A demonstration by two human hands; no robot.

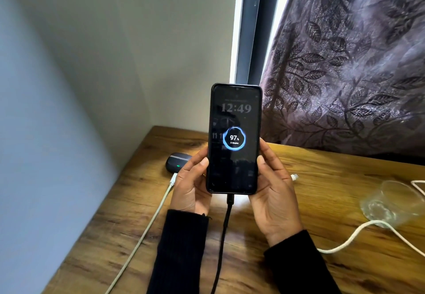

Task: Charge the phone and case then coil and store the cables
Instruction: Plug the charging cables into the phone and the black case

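At centre frame the phone stands upright above the surface, left hand and right hand both gripping its lower edges. Glass-fronted, probably slippery; pull the limp black cable by its stiff plug.

— What is worn on the arms?
— Long black knitted sleeves are seen on both forearms, ended at the wrists with plain cuffs.
— Are markings or fastenings noted?
— A loose thread is seen at the left cuff. The left hand and right hand are left bare.
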